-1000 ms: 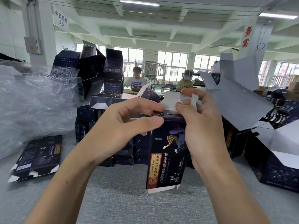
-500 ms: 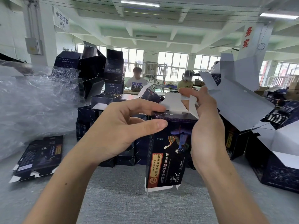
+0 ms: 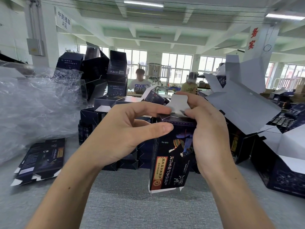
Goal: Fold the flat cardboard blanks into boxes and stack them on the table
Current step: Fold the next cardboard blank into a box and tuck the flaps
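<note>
Box (image 3: 171,156) upright above table (image 3: 148,204), left hand (image 3: 122,134) pinching top corner, right hand (image 3: 209,129) gripping side, flap (image 3: 179,103) raised.

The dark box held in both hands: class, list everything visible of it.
The dark box is printed cardboard, navy with a red-and-gold label and a figure, its print upside down. Opened into a tall sleeve, it is held upright over the grey table. A white flap stands up at its top; small white tabs show at its lower edge. The left hand pinches its top; the right hand grips its right side.
</note>
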